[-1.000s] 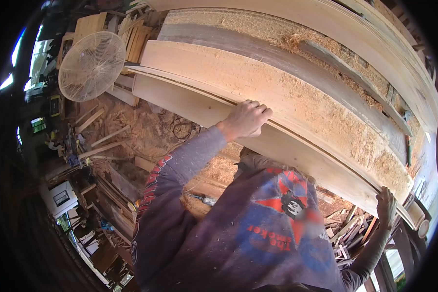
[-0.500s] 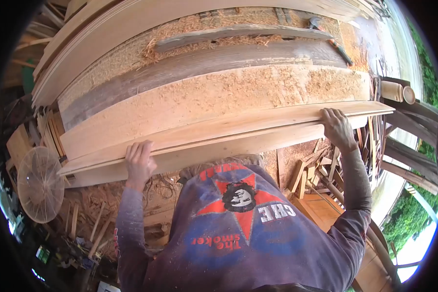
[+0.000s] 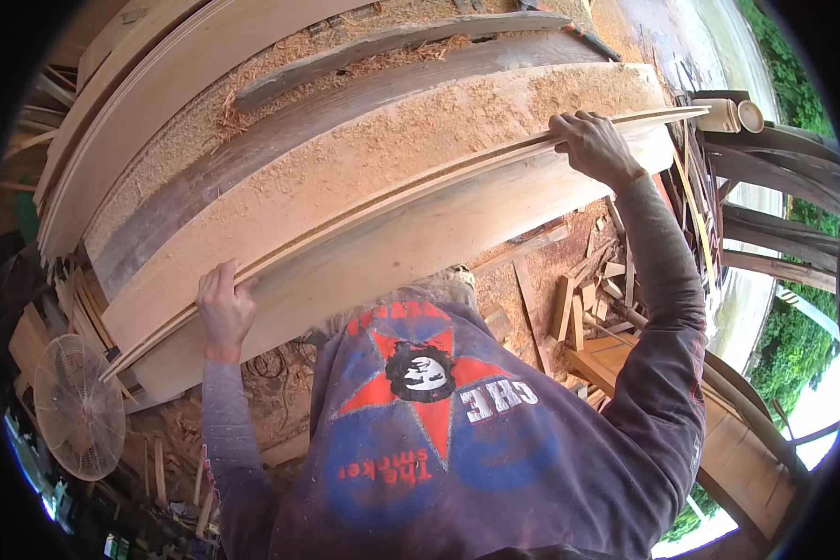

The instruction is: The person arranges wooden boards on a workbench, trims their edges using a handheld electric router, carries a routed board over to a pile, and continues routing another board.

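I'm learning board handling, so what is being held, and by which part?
A long board, by its long edge: the left hand toward one end, the right hand toward the other.

A fan point(image 3: 79, 411) stands left of the long board point(image 3: 401, 202). Shavings point(image 3: 513, 112) lie on the plank point(image 3: 299, 201) behind it; beyond, apparently, a tool point(image 3: 595, 45).

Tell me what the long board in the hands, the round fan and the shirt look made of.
Long board: wood, by its pale tan colour; seemingly bare and smooth. Round fan: its thin, pale cage suggests metal wire, perhaps coated. Shirt: soft fabric, by its folds, with a printed design; the fibre can't be told.
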The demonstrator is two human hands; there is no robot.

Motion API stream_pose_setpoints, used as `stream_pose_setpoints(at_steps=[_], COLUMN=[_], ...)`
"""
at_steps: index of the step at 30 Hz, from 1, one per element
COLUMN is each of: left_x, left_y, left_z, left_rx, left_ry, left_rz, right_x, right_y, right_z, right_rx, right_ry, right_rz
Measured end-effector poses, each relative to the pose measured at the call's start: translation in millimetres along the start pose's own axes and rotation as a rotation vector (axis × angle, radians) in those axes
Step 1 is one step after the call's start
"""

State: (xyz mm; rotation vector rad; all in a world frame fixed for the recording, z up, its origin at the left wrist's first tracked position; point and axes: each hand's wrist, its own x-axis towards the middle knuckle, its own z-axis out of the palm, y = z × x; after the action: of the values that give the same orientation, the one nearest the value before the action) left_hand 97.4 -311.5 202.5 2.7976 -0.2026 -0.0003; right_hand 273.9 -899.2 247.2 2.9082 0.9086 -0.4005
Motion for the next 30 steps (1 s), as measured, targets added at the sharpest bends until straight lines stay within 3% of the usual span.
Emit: stream_pose_setpoints(at_steps=[8, 10, 14, 17, 19, 21, 25, 30], left_x=[-33.4, -31.7, -36.8, -39.8, -35.3, -22.3, -11.2, 4.8], left_y=[8.1, 11.3, -22.4, -46.0, -47.8, -53.0, -58.1, -67.2], left_z=[-7.2, -15.3, -26.6, -23.0, -23.1, -24.9, -29.3, -30.2], left_rx=[-0.082, -0.045, 0.088, -0.02, -0.086, -0.089, -0.03, -0.037], left_ry=[-0.016, -0.083, -0.191, -0.254, -0.302, -0.245, -0.328, -0.265], left_rz=[0.063, -0.045, -0.071, 0.04, -0.036, -0.006, -0.03, 0.049], right_x=[-31.8, -33.6, -29.6, -31.3, -26.1, -20.1, -17.7, -23.5], right_y=[-21.9, -27.3, -34.3, -33.8, -34.1, -33.8, -31.9, -31.3], right_z=[-0.9, -1.0, -0.3, 6.8, 3.6, -0.4, -1.0, 6.1], right_rx=[0.038, 0.047, 0.017, -0.027, -0.064, -0.053, 0.032, -0.032], right_ry=[-0.015, -0.046, -0.127, -0.003, 0.093, 0.035, -0.033, 0.083], right_rz=[0.119, 0.177, 0.275, 0.233, 0.204, 0.225, 0.261, 0.23])
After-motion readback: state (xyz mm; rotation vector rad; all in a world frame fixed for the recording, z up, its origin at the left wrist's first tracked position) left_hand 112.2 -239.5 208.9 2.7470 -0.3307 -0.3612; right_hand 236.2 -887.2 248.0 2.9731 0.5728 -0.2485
